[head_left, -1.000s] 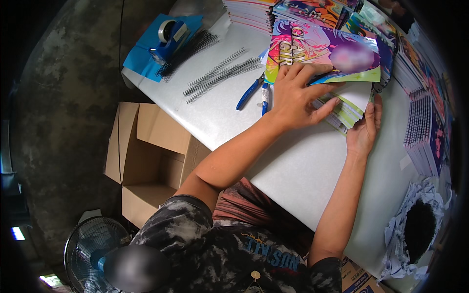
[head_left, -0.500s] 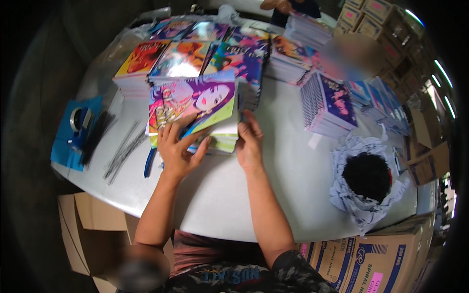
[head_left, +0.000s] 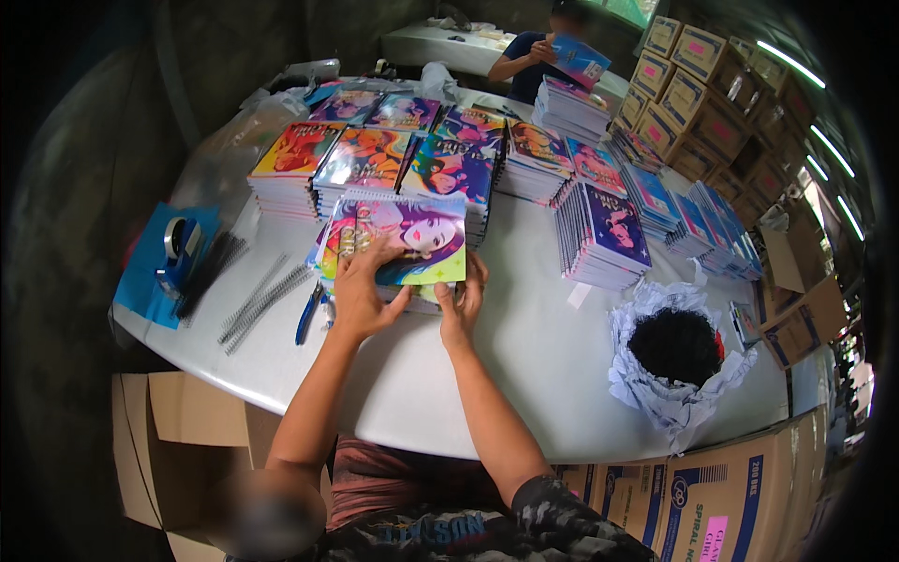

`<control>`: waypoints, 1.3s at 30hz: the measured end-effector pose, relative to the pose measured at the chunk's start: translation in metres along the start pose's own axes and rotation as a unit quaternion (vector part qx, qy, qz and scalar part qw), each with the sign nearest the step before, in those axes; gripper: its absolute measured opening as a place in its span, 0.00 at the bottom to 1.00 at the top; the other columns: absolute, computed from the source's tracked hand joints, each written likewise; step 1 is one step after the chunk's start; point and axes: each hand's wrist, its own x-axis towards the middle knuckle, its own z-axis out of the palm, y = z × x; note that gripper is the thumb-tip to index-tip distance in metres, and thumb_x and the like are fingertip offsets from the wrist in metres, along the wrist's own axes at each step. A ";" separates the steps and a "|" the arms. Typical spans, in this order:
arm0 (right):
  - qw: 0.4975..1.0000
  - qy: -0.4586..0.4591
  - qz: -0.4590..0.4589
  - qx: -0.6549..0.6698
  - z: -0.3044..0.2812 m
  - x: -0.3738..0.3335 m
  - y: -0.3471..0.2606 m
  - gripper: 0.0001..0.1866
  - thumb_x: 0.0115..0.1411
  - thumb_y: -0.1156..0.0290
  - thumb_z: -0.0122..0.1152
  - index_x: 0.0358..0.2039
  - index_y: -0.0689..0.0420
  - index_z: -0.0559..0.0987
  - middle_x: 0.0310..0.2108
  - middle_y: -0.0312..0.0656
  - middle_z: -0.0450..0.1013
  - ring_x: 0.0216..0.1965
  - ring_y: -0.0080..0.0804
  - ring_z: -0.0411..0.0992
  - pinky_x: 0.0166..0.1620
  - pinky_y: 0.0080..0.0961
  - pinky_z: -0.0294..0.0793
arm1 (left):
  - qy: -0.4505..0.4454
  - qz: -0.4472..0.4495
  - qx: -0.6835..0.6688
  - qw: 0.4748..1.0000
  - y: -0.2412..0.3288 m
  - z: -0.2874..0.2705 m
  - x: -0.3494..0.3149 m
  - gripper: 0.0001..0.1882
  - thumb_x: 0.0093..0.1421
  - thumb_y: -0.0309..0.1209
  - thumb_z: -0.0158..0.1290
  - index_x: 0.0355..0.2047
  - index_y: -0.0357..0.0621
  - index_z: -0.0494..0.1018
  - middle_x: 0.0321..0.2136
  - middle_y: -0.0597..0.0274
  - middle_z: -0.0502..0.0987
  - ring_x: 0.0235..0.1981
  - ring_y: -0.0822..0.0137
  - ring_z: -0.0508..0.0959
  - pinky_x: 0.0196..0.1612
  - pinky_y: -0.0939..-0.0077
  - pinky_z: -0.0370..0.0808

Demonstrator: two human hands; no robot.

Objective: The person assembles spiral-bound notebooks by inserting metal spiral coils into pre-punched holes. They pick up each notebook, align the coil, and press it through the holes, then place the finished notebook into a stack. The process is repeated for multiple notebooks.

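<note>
A spiral notebook (head_left: pixel 440 245) with a colourful illustrated cover lies on top of a small pile in front of me, its coil along the far edge. Spread over the left part of its cover are the fingers of my left hand (head_left: pixel 363 292), the thumb near the front edge. My right hand (head_left: pixel 463 309) grips the right front corner, thumb at the near side and fingers round the right edge. Blue-handled pliers (head_left: pixel 306 317) lie left of the pile. Farther left are loose black wire coils (head_left: pixel 267 304). What lies under the top notebook is mostly hidden.
Notebook stacks (head_left: pixel 365 159) fill the far side, with another stack (head_left: pixel 604 234) at right. Tape dispenser (head_left: pixel 178 258) sits left on a blue sheet. Crumpled paper (head_left: pixel 637 393) surrounds a black tangled mass (head_left: pixel 676 347). Cartons (head_left: pixel 721 496) stand below right. Across the table, a person (head_left: pixel 529 66) holds a blue notebook.
The top notebook's cover, lifted and bent at its right front corner before, now lies flatter. My right hand has moved onto that corner. The view has tilted up, showing more of the far side.
</note>
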 end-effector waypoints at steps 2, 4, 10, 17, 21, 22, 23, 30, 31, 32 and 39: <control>1.000 0.001 0.001 0.003 0.001 -0.001 0.001 0.33 0.50 0.60 0.62 0.54 0.60 0.63 0.52 0.44 0.53 0.53 0.33 0.57 0.52 0.31 0.61 | 0.013 0.033 0.021 0.999 -0.003 0.006 -0.002 0.23 0.40 0.36 0.58 0.41 0.47 0.72 0.37 0.63 0.75 0.39 0.63 0.72 0.44 0.70 0.61; 0.999 -0.002 0.031 0.020 0.000 -0.003 -0.002 0.35 0.50 0.59 0.62 0.55 0.60 0.62 0.51 0.43 0.54 0.52 0.33 0.58 0.53 0.31 0.60 | 0.017 0.056 0.034 0.998 -0.003 0.009 -0.004 0.20 0.41 0.36 0.57 0.37 0.49 0.74 0.36 0.65 0.76 0.39 0.63 0.72 0.44 0.71 0.61; 0.998 0.028 0.036 0.050 0.007 -0.002 -0.014 0.35 0.50 0.59 0.63 0.56 0.58 0.62 0.50 0.44 0.55 0.52 0.34 0.58 0.54 0.32 0.58 | 0.037 0.052 0.030 0.998 -0.003 0.011 -0.003 0.17 0.41 0.36 0.57 0.34 0.50 0.75 0.34 0.66 0.76 0.37 0.65 0.72 0.43 0.72 0.61; 0.996 0.011 -0.012 -0.089 0.002 0.000 -0.008 0.24 0.51 0.62 0.63 0.47 0.56 0.71 0.50 0.46 0.57 0.52 0.37 0.58 0.53 0.32 0.58 | 0.033 0.043 0.023 0.998 -0.002 0.013 -0.002 0.17 0.40 0.36 0.57 0.33 0.50 0.75 0.33 0.67 0.76 0.38 0.65 0.72 0.43 0.73 0.60; 0.995 0.019 0.000 -0.100 0.003 -0.002 -0.010 0.21 0.51 0.62 0.62 0.44 0.57 0.72 0.49 0.46 0.57 0.51 0.37 0.58 0.53 0.32 0.58 | 0.043 0.052 0.032 0.997 -0.003 0.013 -0.003 0.17 0.39 0.37 0.58 0.32 0.52 0.75 0.35 0.70 0.76 0.35 0.68 0.71 0.41 0.74 0.60; 0.995 0.021 0.000 -0.100 0.003 -0.001 -0.010 0.20 0.52 0.62 0.62 0.44 0.57 0.72 0.49 0.46 0.58 0.51 0.37 0.58 0.53 0.32 0.58 | 0.042 0.050 0.034 0.997 -0.003 0.013 -0.002 0.17 0.39 0.37 0.58 0.33 0.52 0.75 0.35 0.70 0.76 0.35 0.68 0.71 0.41 0.74 0.60; 0.993 0.019 -0.007 -0.117 0.002 -0.001 -0.009 0.20 0.52 0.62 0.62 0.43 0.57 0.72 0.49 0.46 0.58 0.51 0.38 0.59 0.53 0.33 0.58 | 0.039 0.048 0.035 0.997 -0.002 0.013 -0.003 0.17 0.39 0.37 0.58 0.33 0.52 0.75 0.35 0.70 0.76 0.35 0.68 0.71 0.41 0.74 0.60; 0.993 0.022 -0.002 -0.112 0.003 -0.002 -0.007 0.20 0.52 0.63 0.62 0.43 0.58 0.72 0.48 0.48 0.60 0.52 0.39 0.58 0.53 0.34 0.57 | 0.036 0.045 0.036 0.998 -0.004 0.014 -0.004 0.17 0.39 0.37 0.58 0.33 0.51 0.75 0.34 0.69 0.75 0.36 0.67 0.71 0.42 0.72 0.60; 0.994 0.021 -0.001 -0.110 0.003 -0.002 -0.008 0.20 0.52 0.63 0.62 0.43 0.58 0.72 0.47 0.48 0.60 0.52 0.39 0.58 0.53 0.34 0.57 | 0.035 0.044 0.035 0.998 -0.004 0.014 -0.004 0.17 0.39 0.37 0.58 0.33 0.51 0.75 0.34 0.69 0.75 0.36 0.67 0.71 0.42 0.72 0.60; 0.994 0.022 0.000 -0.109 0.003 -0.002 -0.008 0.20 0.52 0.63 0.62 0.43 0.58 0.72 0.47 0.48 0.61 0.52 0.39 0.58 0.53 0.34 0.57 | 0.034 0.043 0.034 0.998 -0.003 0.014 -0.003 0.17 0.39 0.37 0.58 0.33 0.51 0.75 0.34 0.69 0.75 0.36 0.67 0.71 0.42 0.72 0.60; 0.996 0.021 0.004 -0.081 0.004 -0.006 0.003 0.24 0.52 0.64 0.61 0.48 0.59 0.68 0.48 0.48 0.60 0.53 0.38 0.57 0.54 0.33 0.57 | 0.026 0.037 0.023 0.999 -0.003 0.010 -0.004 0.17 0.40 0.37 0.57 0.34 0.50 0.75 0.35 0.66 0.75 0.38 0.64 0.72 0.43 0.71 0.61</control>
